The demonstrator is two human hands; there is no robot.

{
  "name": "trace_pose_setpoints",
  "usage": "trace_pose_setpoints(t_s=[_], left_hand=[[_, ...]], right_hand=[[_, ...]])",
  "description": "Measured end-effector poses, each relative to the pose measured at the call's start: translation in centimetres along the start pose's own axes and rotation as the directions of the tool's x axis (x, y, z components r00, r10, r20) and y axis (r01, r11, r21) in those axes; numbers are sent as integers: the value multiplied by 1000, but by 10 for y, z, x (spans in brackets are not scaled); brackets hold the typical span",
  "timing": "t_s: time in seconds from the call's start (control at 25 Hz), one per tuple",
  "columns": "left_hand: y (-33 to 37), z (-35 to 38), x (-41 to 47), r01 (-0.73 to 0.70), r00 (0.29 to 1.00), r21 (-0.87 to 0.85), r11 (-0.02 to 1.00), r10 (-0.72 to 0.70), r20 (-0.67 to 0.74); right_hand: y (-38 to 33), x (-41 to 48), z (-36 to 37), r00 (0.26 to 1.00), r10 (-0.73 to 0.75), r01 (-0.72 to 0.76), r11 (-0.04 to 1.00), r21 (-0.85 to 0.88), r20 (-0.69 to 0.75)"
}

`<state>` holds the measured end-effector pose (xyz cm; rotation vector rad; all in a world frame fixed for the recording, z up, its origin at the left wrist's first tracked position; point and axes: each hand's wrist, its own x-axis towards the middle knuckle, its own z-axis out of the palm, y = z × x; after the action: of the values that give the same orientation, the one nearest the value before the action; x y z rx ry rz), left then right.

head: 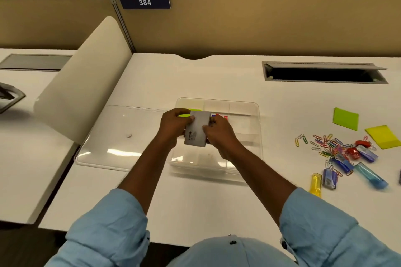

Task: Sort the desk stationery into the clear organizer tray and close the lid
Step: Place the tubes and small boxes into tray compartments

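I am holding a grey card between both hands, just above the clear organizer tray. My left hand is curling its fingers round the card's left edge, and my right hand is pinching the right edge between thumb and fingers. Whether it is one card or a thin stack, I cannot tell.

The tray is sitting open on the white desk, and its lid is lying flat, touching its left side. A green sticky note is showing in a far compartment behind my left hand.

Well off to my right, a green sticky pad, a yellow sticky pad, loose coloured paper clips and coloured plastic tags are lying on the desk.
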<state>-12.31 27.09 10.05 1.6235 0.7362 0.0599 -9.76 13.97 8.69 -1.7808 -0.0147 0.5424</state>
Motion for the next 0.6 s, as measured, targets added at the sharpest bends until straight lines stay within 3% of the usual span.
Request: trace_pose_setpoints(t_s=[0.24, 0.48, 0.6], left_hand=[[-19, -41, 15, -29, 993, 13, 999, 28, 112], [-33, -51, 34, -168, 978, 325, 930, 115, 177], [-37, -51, 40, -278, 954, 505, 817, 173, 245]], right_hand=[[10, 8, 28, 986, -162, 165, 953, -253, 33], [21, 19, 41, 978, -211, 185, 883, -431, -11], [25, 21, 45, 981, -192, 157, 832, -532, -10]])
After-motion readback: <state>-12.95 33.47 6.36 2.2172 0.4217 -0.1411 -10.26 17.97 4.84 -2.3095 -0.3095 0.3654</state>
